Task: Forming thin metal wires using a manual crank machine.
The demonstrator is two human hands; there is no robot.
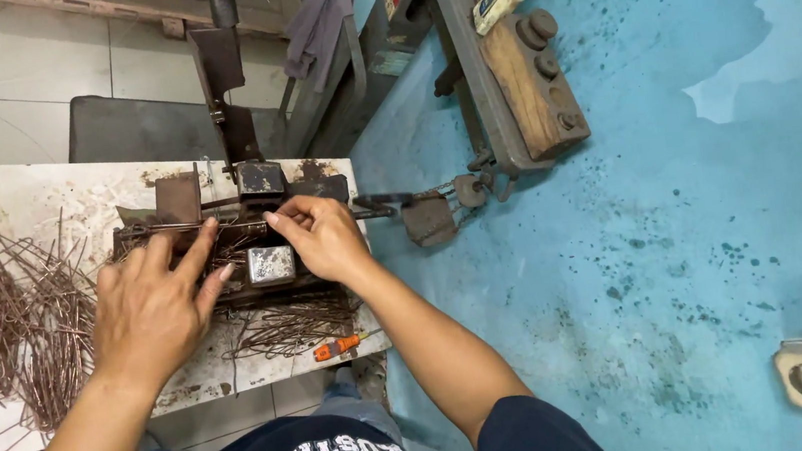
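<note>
Big teal wall (678, 184) fills the right side, with a grimy white worktable (46, 200) on the left. Bolted on the table is a rusty metal bending jig (255, 227). A heap of thin copper-coloured wire rods (4, 321) sits on the table's left, well apart from the jig. Left hand (149, 310) lies flat with fingers spread, pressing a wire rod (175, 226) onto the jig. Right hand (322, 236) pinches the same rod's other end. Small orange screwdriver (336, 347) lies near the table's front edge
</note>
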